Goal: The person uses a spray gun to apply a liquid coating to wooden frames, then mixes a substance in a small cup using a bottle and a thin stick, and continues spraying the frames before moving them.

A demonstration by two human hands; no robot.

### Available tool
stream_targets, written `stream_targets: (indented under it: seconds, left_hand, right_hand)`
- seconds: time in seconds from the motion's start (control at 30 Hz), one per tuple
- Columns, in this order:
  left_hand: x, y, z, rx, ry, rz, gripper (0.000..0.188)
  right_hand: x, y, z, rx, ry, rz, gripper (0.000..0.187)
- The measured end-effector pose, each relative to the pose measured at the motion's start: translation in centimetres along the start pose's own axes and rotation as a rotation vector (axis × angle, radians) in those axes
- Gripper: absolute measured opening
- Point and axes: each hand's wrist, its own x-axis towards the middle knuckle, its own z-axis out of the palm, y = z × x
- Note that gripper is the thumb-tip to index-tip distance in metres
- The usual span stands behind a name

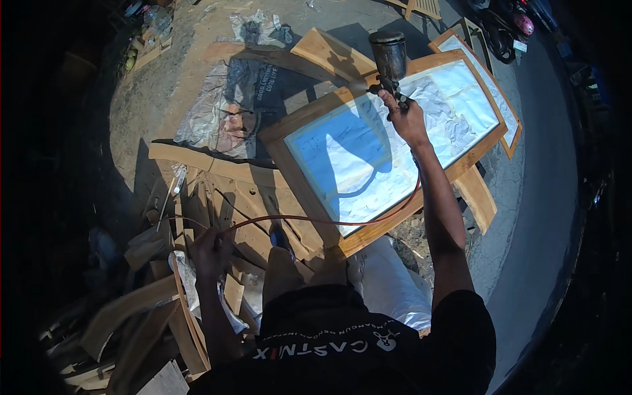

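My right hand (407,118) is wrapped round the grip of a spray gun (390,84), which carries a dark metal cup on top. The gun is held over the far edge of a wooden frame (316,107), and a faint mist shows at its nozzle. Crumpled paper sheeting (368,141) covers the panel inside the frame. A thin red air hose (296,218) runs from below the gun across the frame's near corner to my left side. There my left hand (209,253), in shadow, is closed on the hose.
Another papered wooden frame (511,112) lies behind at the right. Wood offcuts (148,322) are heaped at the lower left. A printed plastic sack (227,108) lies on the ground beyond a curved board (210,163). White sacks (395,283) sit near my legs; pavement (536,217) runs along the right.
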Motion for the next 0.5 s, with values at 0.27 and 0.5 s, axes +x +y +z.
stream_targets:
  seconds: [0.27, 0.5]
  left_hand:
    - [-2.9, -6.6, -9.4, 0.051, 0.044, 0.075, 0.010]
    - [-4.9, -10.4, -13.7, 0.120, -0.034, -0.031, 0.017]
  right_hand:
    - [-8.5, -6.3, 10.7, 0.005, -0.081, -0.018, 0.076]
    - [-16.0, -10.1, 14.9, 0.088, -0.155, 0.063, 0.061]
